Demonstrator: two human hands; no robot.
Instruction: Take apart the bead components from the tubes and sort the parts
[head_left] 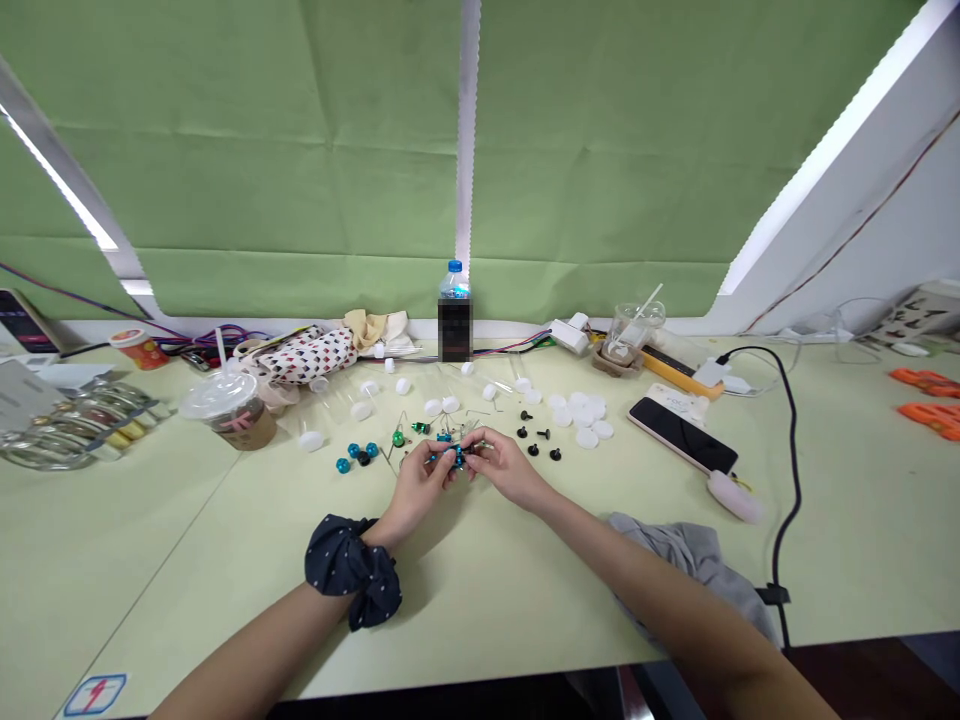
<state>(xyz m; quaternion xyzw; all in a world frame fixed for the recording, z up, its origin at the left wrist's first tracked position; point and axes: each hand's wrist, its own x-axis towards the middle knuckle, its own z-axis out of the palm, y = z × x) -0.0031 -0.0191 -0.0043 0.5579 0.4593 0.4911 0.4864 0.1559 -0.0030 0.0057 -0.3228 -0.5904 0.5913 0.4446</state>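
My left hand and my right hand meet over the middle of the pale green table. Both pinch a small blue and black part between their fingertips. A dark dotted scrunchie sits on my left wrist. Loose blue and black knobs lie just left of the hands, a green knob beyond them. Small black screws lie to the right, with white round caps behind.
An iced drink cup stands at left, a water bottle at the back centre. A phone and a black cable lie at right. A grey cloth is under my right forearm. Glass jars sit far left.
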